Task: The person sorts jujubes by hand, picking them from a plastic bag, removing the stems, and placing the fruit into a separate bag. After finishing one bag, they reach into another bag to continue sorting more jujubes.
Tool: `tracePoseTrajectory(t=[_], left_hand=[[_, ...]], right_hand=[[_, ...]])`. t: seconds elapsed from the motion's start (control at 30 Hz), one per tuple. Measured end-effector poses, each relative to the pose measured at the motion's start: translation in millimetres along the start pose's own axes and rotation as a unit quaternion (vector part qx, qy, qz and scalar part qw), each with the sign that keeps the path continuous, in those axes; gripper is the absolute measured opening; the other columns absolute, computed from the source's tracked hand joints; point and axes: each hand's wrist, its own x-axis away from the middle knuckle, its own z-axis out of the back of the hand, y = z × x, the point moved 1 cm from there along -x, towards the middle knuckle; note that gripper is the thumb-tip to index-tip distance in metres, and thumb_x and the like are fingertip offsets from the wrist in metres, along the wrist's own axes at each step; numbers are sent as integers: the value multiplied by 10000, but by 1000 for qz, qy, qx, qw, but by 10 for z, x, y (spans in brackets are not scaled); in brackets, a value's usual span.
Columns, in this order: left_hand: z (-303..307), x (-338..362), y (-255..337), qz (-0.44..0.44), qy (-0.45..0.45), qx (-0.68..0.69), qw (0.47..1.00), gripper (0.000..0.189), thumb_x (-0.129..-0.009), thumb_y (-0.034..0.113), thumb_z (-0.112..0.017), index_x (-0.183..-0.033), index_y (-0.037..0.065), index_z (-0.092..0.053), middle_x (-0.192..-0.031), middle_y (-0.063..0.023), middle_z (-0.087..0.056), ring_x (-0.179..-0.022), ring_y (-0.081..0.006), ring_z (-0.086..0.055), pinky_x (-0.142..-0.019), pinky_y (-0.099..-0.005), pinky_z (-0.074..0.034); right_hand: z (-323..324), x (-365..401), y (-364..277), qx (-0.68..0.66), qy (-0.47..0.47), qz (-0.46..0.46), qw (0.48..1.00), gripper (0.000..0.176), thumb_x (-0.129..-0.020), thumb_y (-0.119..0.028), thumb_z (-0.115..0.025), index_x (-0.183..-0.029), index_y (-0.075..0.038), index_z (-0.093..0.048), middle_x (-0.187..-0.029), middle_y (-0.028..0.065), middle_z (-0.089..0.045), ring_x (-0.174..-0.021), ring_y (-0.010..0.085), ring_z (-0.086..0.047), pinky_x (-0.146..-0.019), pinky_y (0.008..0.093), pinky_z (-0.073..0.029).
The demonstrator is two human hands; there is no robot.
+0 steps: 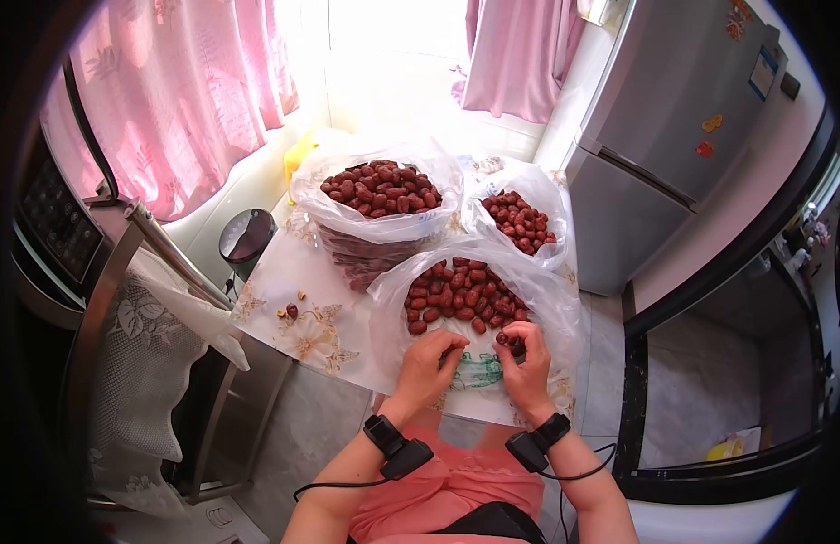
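Dried red dates [461,290] lie in an opened clear plastic bag [388,304] at the front of the table. Over the near part of this bag, my right hand [527,367] is closed around a few red dates [510,343]. My left hand [432,363] is beside it, fingertips pinched together; what they hold, if anything, is hidden. Green print [479,370] shows on the bag between my hands. Behind stand a larger full bag of dates [375,227] and, to the right, a smaller bag of dates [520,222].
On the flowered tablecloth [275,272], a single date [291,310] lies with small yellowish bits at the left. A dark-lidded bin [246,238] stands beyond the table's left edge. A grey refrigerator [628,199] is at the right, and a lace-covered appliance [148,335] at the left.
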Motion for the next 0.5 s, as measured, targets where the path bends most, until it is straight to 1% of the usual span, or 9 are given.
tracePoseTrajectory(t=[0.2,0.27,0.5], left_hand=[[-4,4,-13,-7,0,-4,1000,137,-845,-16,-685,-976,24,-689,-897,-106,-679,-799,-270,-656,-681,-347,-498],[-4,2,-5,-4,-2,-5,1000,136,-845,-15,-684,-975,24,-688,-894,-107,-677,-800,-273,-655,-682,-349,-498],[-2,2,-9,-7,1,-6,1000,131,-847,-14,-680,-972,22,-689,-897,-110,-678,-809,-275,-658,-685,-352,-499]], right_hand=[[-9,17,21,-12,3,-16,1000,252,-816,-27,-774,-977,-39,-581,-966,93,-600,-852,247,-610,-717,337,-508],[4,21,20,21,0,6,1000,256,-803,-52,-798,-954,-39,-591,-950,97,-601,-827,249,-611,-692,333,-507],[15,14,-6,11,-7,-7,1000,233,-797,-73,-808,-917,-43,-611,-889,91,-605,-766,253,-612,-665,344,-503]])
